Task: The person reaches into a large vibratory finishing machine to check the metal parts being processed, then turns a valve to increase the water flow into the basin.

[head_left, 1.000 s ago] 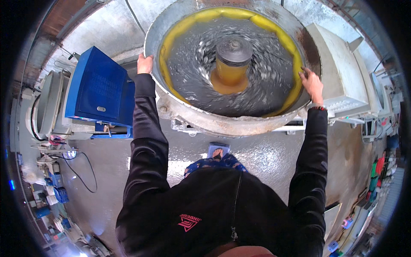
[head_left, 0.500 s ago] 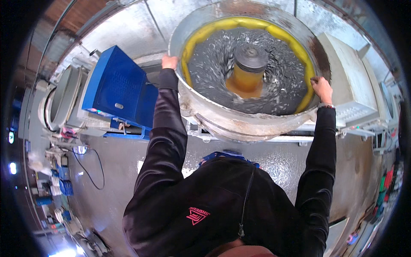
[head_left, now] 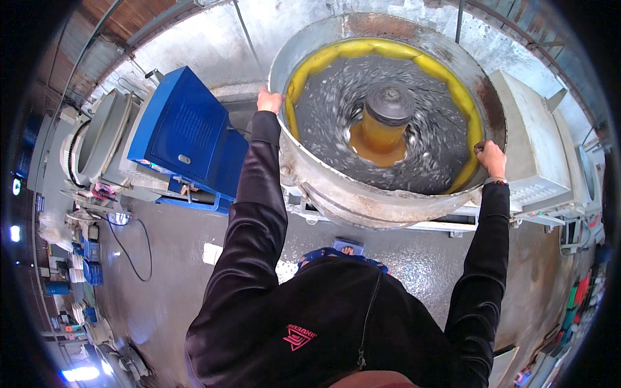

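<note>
Hands [head_left: 270, 101] [head_left: 491, 157] gripping opposite rims, tub [head_left: 336, 191] between

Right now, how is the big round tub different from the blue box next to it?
The round metal tub is grey with a yellow lining, while the blue box is all blue. The tub is round and open on top, full of blurred grey bits around a yellow post; the box is square-edged and closed. The left hand and right hand grip the tub's rim; neither touches the box. Both stand on the floor.
</note>
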Demonstrator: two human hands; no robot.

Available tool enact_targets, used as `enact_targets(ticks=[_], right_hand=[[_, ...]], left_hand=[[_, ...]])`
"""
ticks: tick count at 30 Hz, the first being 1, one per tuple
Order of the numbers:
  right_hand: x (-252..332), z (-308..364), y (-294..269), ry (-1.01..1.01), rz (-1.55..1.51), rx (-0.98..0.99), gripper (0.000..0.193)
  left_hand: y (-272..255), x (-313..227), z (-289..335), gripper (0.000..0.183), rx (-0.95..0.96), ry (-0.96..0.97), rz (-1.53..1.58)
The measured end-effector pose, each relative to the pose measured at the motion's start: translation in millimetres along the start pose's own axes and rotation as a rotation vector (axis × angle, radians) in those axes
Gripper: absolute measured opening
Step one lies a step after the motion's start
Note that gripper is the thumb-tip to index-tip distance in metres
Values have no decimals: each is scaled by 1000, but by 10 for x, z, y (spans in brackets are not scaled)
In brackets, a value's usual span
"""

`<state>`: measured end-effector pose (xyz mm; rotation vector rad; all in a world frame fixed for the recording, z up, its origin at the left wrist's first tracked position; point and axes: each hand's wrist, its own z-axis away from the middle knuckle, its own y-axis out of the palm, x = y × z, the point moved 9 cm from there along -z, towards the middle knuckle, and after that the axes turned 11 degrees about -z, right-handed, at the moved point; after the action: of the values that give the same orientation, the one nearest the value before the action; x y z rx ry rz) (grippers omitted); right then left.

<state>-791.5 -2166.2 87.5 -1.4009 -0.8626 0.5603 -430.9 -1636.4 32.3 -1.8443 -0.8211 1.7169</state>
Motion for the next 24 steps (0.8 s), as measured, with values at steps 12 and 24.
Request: enact_targets(ticks=[12, 24], right_hand=[[-9, -4, 27, -17, 34, -14, 21], [21, -11, 16, 4, 42, 16, 19]], left_hand=[[-75, -201, 205, 46, -8, 48, 149], [-18, -73, 77, 49, 27, 39, 173]])
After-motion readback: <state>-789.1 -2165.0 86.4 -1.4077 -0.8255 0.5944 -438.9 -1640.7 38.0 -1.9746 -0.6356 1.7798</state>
